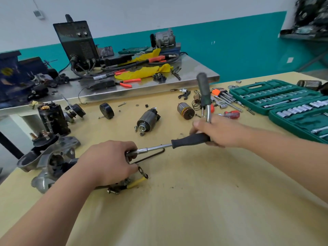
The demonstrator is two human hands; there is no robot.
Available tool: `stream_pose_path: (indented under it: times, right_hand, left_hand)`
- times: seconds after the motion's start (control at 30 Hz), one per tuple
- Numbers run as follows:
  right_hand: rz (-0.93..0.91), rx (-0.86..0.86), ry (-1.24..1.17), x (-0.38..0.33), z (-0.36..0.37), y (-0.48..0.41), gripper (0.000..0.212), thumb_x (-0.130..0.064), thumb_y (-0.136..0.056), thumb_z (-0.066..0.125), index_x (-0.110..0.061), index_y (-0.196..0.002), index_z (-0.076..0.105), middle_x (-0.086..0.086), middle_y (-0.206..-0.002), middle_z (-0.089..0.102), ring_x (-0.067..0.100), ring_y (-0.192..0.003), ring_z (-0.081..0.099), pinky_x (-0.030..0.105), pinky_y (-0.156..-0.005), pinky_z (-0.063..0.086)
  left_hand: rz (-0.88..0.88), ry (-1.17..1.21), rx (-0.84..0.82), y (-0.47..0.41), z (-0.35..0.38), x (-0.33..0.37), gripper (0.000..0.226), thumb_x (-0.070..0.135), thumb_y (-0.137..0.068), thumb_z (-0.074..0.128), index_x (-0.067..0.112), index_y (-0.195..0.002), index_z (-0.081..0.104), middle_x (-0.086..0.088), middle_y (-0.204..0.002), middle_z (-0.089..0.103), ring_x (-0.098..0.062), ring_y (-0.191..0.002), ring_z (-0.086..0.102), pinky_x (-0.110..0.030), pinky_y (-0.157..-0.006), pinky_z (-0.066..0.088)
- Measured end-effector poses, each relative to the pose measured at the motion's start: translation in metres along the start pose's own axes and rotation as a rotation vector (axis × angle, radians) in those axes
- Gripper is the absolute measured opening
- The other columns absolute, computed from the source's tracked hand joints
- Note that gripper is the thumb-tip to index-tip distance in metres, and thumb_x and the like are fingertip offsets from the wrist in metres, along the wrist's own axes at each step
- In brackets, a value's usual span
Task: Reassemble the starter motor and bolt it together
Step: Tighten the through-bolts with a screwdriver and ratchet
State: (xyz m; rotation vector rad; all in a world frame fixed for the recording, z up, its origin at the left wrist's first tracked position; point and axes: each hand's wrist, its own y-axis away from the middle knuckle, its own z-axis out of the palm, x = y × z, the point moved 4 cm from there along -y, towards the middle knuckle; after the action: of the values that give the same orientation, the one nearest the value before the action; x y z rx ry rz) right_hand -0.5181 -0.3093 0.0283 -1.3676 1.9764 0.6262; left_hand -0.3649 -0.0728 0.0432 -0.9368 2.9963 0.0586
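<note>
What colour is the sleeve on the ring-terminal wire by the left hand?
The sleeve is yellow; head view.

Grips the black handle of a socket driver (190, 140) in the right hand (221, 133) at 3 o'clock, together with a second tool (204, 91) whose dark green grip points toward 12. Curls the left hand (108, 160) at 8 o'clock round the driver's socket end, beside the starter motor housing (53, 162) at 9. Black hex key (152, 156) just under the shaft; solenoid (148, 119) and armature (185, 110) near centre; green socket set (252, 89) at 2.
</note>
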Motion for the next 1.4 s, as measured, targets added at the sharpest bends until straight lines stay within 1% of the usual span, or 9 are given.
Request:
stream_pose_path:
  times: [0.1,0.3,0.43,0.63,0.87,1.07,1.27,1.33,1.4]
  right_hand:
    - [-0.627,0.304,0.707,-0.028,-0.007,0.024,0.035,-0.040,-0.094,0.042,-0.022,-0.110,0.067,-0.006,-0.079,0.067,0.012,-0.065,0.060,0.024,-0.057,0.042]
    - [0.313,-0.066,-0.381,0.003,0.010,0.006,0.048,-0.053,-0.098,0.034,-0.017,-0.093,0.065,-0.003,-0.046,0.041,0.015,-0.037,0.031,0.021,-0.040,0.030]
    - [-0.518,0.250,0.597,-0.030,-0.002,0.032,0.040,-0.041,-0.095,0.041,-0.017,-0.111,0.068,-0.018,-0.069,0.059,0.007,-0.063,0.053,0.022,-0.056,0.043]
    - [0.481,-0.118,-0.549,0.012,0.027,0.013,0.051,-0.054,-0.097,0.036,-0.013,-0.097,0.066,0.001,-0.045,0.036,0.015,-0.035,0.027,0.019,-0.039,0.030]
    - [-0.581,0.234,0.878,-0.009,0.004,0.023,0.036,-0.044,-0.096,0.037,-0.028,-0.114,0.064,-0.009,-0.089,0.069,0.014,-0.081,0.066,0.026,-0.060,0.051]
    - [0.547,-0.155,-0.550,0.016,0.024,0.010,0.061,-0.057,-0.096,0.037,-0.008,-0.093,0.074,0.002,-0.046,0.031,0.014,-0.036,0.020,0.020,-0.040,0.020]
    - [-0.536,0.194,0.814,-0.014,0.008,0.026,0.034,-0.047,-0.094,0.037,-0.032,-0.106,0.065,-0.006,-0.083,0.069,0.005,-0.066,0.061,0.021,-0.057,0.050]
    - [-0.483,0.056,0.991,-0.008,0.014,0.020,0.045,-0.058,-0.094,0.029,-0.033,-0.119,0.058,-0.009,-0.093,0.067,0.010,-0.075,0.060,0.027,-0.062,0.049]
    - [-0.049,-0.055,0.508,0.000,0.016,0.015,0.044,-0.059,-0.095,0.029,-0.031,-0.102,0.063,-0.008,-0.078,0.062,0.009,-0.063,0.053,0.023,-0.056,0.040]
  left_hand:
    - [0.004,0.020,-0.027,-0.003,0.001,-0.001,0.017,0.051,-0.081,0.058,0.042,-0.095,0.054,0.015,-0.082,0.059,-0.005,-0.074,0.055,-0.026,-0.062,0.049]
    - [0.006,0.016,0.006,0.001,0.001,-0.002,0.029,0.057,-0.079,0.059,0.050,-0.102,0.043,0.021,-0.079,0.057,0.000,-0.069,0.054,-0.021,-0.054,0.042]
    - [-0.013,0.036,0.007,0.000,0.000,-0.002,0.020,0.052,-0.079,0.059,0.048,-0.097,0.049,0.019,-0.079,0.058,-0.002,-0.070,0.054,-0.023,-0.053,0.041]
    - [-0.013,0.011,0.029,0.005,-0.001,0.000,0.026,0.055,-0.078,0.055,0.051,-0.102,0.047,0.023,-0.080,0.057,0.002,-0.069,0.051,-0.022,-0.050,0.036]
    - [0.001,0.057,0.014,0.001,-0.001,0.002,0.030,0.050,-0.082,0.058,0.043,-0.111,0.056,0.019,-0.085,0.055,-0.003,-0.074,0.052,-0.023,-0.056,0.044]
    - [0.024,0.054,0.022,0.005,0.002,0.001,0.036,0.052,-0.081,0.058,0.047,-0.116,0.048,0.018,-0.084,0.057,-0.003,-0.073,0.053,-0.025,-0.057,0.047]
    - [0.010,0.072,0.042,-0.001,0.002,-0.001,0.030,0.048,-0.080,0.058,0.044,-0.110,0.057,0.020,-0.080,0.051,-0.001,-0.073,0.049,-0.024,-0.059,0.043]
    - [0.005,0.062,0.046,-0.001,0.002,-0.001,0.029,0.048,-0.079,0.057,0.042,-0.107,0.058,0.018,-0.082,0.055,-0.002,-0.074,0.051,-0.024,-0.060,0.045]
    - [-0.003,0.045,0.045,0.001,0.003,-0.002,0.029,0.051,-0.078,0.056,0.043,-0.105,0.056,0.016,-0.082,0.057,-0.003,-0.073,0.052,-0.025,-0.057,0.045]
